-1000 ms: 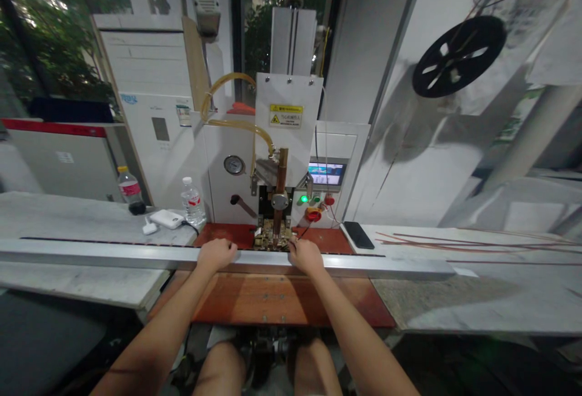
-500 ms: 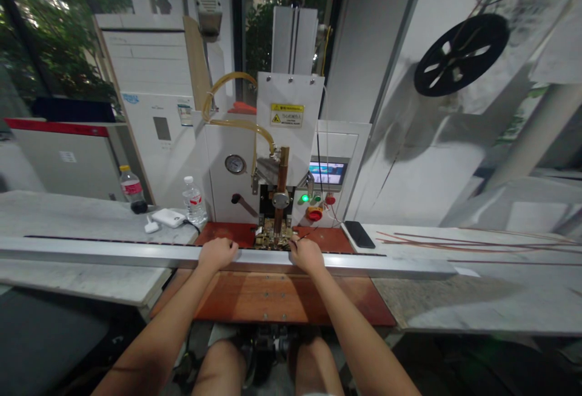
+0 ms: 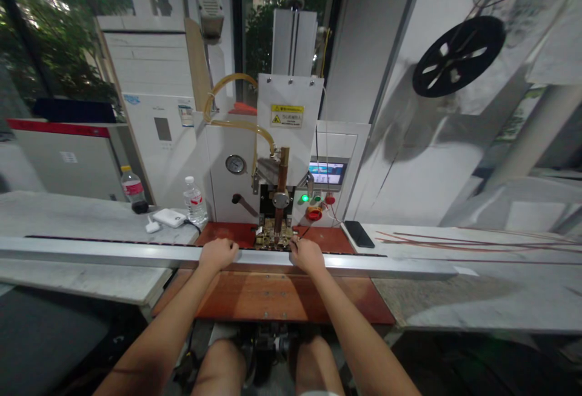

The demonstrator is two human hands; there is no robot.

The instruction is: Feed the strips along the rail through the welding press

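Note:
A long aluminium rail [image 3: 113,253] lies across the bench in front of a white press machine [image 3: 289,141]. My left hand [image 3: 218,254] rests on the rail with its fingers curled over the far edge. My right hand [image 3: 308,255] also sits on the rail, fingers curled and pinched near the brass fixture [image 3: 273,238] under the machine's copper rod [image 3: 282,193]. A thin wire runs from my right fingertips towards the fixture. What the fingers pinch is too small to name.
Two water bottles [image 3: 193,201], a white power bank [image 3: 168,218] and a black phone [image 3: 358,234] lie on the bench. Thin copper strips [image 3: 477,244] stretch along the right. A black reel [image 3: 457,56] hangs at upper right. Green and red buttons [image 3: 313,211] sit beside a small screen [image 3: 327,173].

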